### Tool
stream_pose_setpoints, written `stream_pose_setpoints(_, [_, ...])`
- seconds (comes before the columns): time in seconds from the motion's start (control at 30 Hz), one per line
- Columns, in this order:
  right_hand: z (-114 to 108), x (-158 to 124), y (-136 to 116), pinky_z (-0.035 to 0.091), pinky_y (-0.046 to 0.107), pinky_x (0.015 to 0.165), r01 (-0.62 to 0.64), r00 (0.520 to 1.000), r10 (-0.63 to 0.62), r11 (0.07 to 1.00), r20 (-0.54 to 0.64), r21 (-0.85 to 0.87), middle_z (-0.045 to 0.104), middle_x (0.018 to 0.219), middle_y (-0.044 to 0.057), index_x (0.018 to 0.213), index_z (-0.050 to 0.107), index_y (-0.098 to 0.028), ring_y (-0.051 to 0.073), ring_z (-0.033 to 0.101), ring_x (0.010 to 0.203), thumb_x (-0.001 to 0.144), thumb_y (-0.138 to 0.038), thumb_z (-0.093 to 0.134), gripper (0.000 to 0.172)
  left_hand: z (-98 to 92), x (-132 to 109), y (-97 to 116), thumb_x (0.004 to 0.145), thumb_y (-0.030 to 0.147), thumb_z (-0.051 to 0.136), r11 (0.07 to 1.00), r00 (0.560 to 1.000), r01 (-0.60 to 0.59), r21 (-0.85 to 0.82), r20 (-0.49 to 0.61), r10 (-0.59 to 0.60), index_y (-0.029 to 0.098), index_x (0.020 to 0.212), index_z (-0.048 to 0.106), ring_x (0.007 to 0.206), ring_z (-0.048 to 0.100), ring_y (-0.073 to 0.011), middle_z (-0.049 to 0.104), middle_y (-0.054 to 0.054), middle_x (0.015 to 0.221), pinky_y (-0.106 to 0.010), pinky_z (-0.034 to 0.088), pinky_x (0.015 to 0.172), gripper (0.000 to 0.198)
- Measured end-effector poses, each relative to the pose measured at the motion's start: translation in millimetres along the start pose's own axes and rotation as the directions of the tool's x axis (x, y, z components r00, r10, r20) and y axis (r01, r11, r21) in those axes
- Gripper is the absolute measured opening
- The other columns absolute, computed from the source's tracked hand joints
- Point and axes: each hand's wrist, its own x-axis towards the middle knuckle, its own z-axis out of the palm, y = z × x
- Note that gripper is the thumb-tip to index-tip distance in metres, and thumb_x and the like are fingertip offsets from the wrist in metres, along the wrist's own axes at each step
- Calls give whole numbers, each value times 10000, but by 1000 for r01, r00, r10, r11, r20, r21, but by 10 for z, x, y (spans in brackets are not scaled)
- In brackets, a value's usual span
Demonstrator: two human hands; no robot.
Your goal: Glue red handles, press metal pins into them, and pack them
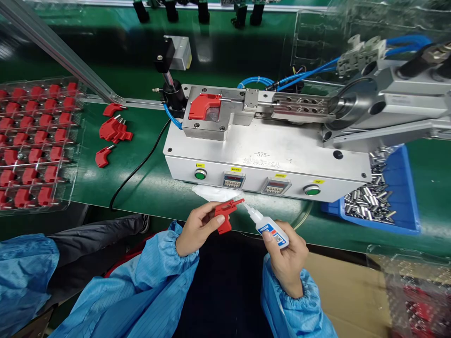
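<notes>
Between the thumb and fingers of my left hand [198, 229] is a red plastic part [224, 222], its thin stem pointing right. My right hand [289, 256] grips a white Loctite glue bottle [273, 231], tilted so that its nozzle is close to the stem's tip. Whether nozzle and stem touch, I cannot tell. Just beyond my hands stands a bench machine [310, 155] with green buttons and small counters. Another red part [204, 107] sits in the machine's metal fixture [206, 132], in line with a rod from the right.
At the left, a clear tray [75, 188] holds rows of red parts, with several loose ones [114, 130] beside it. A blue bin [405, 188] of metal sleeves [369, 199] stands right of the machine. A black cable [137, 169] crosses the green bench. Another person's sleeve [26, 272] shows lower left.
</notes>
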Motion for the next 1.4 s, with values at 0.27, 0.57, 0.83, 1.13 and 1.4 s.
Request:
stream_pose_setpoints(0.27, [-6, -14, -11, 337, 269, 437, -18, 1000, 18, 1000, 3, -14, 495, 572, -26, 805, 671, -201, 114, 370, 458, 974, -412, 642, 272, 8, -14, 2, 875, 522, 802, 1000, 1000, 23, -14, -2, -23, 175, 1135, 789, 890, 736, -234, 787, -80, 970, -330, 610, 829, 434])
stream_pose_setpoints(0.57, [1, -21, 5, 338, 263, 441, 3, 1000, -3, 1000, 1, 3, 502, 579, -29, 804, 672, -198, 105, 357, 452, 977, -384, 650, 254, 11, -17, -1, 878, 516, 803, 1000, 1000, 3, -7, -8, -3, 167, 1124, 783, 857, 733, -216, 787, -73, 945, -310, 609, 787, 427])
stream_pose_setpoints(0.83, [-11, -36, 3, 347, 267, 437, -3, 1000, 3, 1000, 3, -14, 518, 581, -17, 816, 703, -196, 111, 380, 453, 975, -411, 647, 274, -3, -14, -12, 887, 503, 796, 1000, 1000, -16, 8, -9, 16, 175, 1125, 792, 856, 729, -209, 789, -70, 952, -304, 604, 792, 405])
stream_pose_setpoints(1.13, [7, -33, 23, 335, 270, 436, 30, 1000, -30, 1000, -1, 8, 527, 586, -23, 842, 706, -195, 107, 381, 450, 961, -367, 669, 213, 12, -22, 4, 871, 516, 811, 1000, 1000, -1, -17, -1, 1, 176, 1114, 788, 852, 732, -208, 790, -66, 937, -296, 605, 784, 419])
stream_pose_setpoints(1.4, [-12, -40, 23, 365, 272, 454, 28, 1000, -28, 1000, -5, 4, 551, 608, -13, 867, 721, -194, 117, 420, 470, 956, -351, 671, 187, 16, -25, -1, 879, 520, 800, 1000, 1000, -5, 5, -4, 5, 166, 1115, 787, 846, 728, -218, 785, -75, 934, -312, 604, 785, 425])
